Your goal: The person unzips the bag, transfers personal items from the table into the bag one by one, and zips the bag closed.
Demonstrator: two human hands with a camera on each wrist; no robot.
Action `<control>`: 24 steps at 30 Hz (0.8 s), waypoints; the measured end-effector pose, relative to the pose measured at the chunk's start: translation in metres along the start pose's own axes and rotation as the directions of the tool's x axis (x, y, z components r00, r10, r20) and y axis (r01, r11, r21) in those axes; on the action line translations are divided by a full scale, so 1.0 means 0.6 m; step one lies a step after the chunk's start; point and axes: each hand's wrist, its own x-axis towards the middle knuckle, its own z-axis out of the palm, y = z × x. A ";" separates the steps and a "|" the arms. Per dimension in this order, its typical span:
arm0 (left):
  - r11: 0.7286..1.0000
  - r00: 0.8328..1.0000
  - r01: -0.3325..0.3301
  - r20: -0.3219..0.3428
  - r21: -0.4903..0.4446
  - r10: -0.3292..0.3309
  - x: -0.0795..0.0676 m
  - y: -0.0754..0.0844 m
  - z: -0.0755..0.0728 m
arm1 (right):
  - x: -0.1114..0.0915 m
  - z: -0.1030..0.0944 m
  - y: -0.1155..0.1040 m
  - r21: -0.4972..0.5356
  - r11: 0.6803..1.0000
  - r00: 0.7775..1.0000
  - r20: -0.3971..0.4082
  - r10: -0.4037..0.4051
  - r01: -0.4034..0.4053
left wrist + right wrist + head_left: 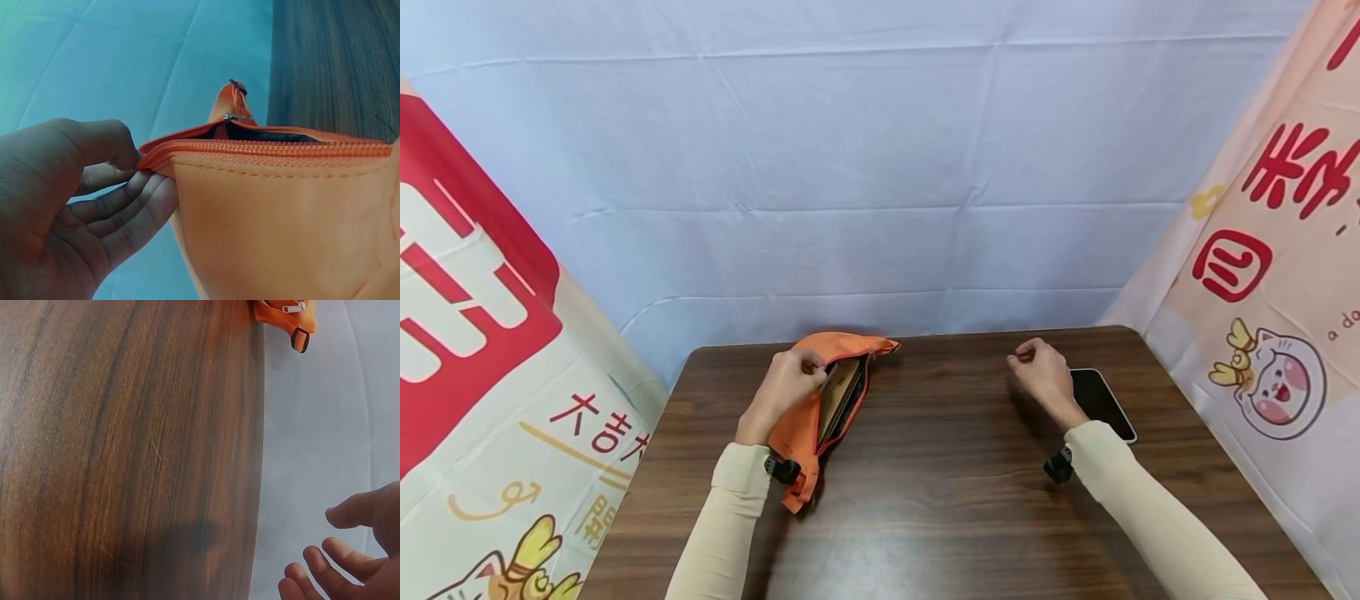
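An orange zip bag [797, 425] lies on the left part of the table with its zipper undone. Inside its mouth shows a flat brown item [841, 396] beside dark lining. My left hand [788, 383] pinches the zippered edge between thumb and fingers; in the left wrist view the zipper teeth [281, 148] run away from those fingers toward the right. Over the right part of the table my right hand [1041, 371] is raised with loosely bent fingers and nothing in them. In the right wrist view, its thumb [353, 511] stands apart from the fingertips.
A black-screened phone [1101, 404] with a pale edge lies just right of my right hand, partly behind the wrist. The dark wooden table [940, 500] meets a pale cloth backdrop [865, 167]. Printed banners [1285, 333] hang at both sides.
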 end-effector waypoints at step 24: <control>1.000 1.000 0.009 0.004 -0.003 -0.009 0.002 -0.003 0.001 | 0.003 -0.019 0.029 -0.041 0.999 0.999 -0.039 0.031 -0.032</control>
